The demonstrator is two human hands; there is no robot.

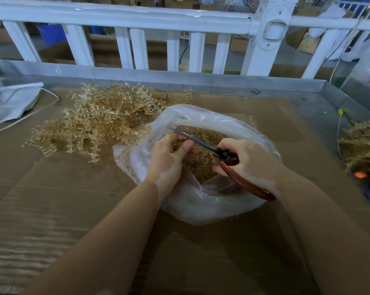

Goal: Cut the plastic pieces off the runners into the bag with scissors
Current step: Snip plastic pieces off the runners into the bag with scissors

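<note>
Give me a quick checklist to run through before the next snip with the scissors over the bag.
1. Scissors gripped by right hand: ok.
2. Blades parted, ready to cut: ok.
3. Runner pinched in left hand at the blades: cannot tell, the piece is too thin to make out.
4. Cut point above the open bag: ok.
5. Left fingers clear of the blades: not ok, they sit right beside them.
6. More runners waiting in the pile left of the bag: ok.
</note>
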